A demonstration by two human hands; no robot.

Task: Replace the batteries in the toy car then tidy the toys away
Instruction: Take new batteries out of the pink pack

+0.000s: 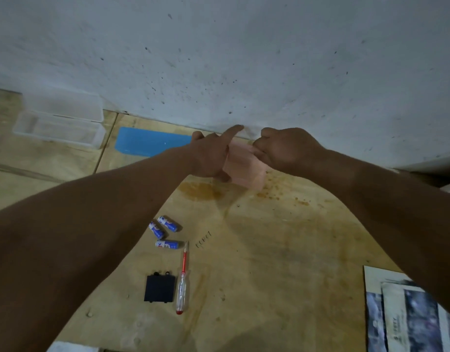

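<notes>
While hands grip box, batteries (loose)

Our left forearm: bare, stretched forward from lower left, rising toward centre. Our left hand: back of hand up, index finger extended and pointing forward-right, remaining fingers curled under, thumb tip showing at far side. Our right forearm: bare, entering from right edge, angled inward. Our right hand: closed into loose fist, knuckles facing left. Both hands near each other, not touching.
</notes>
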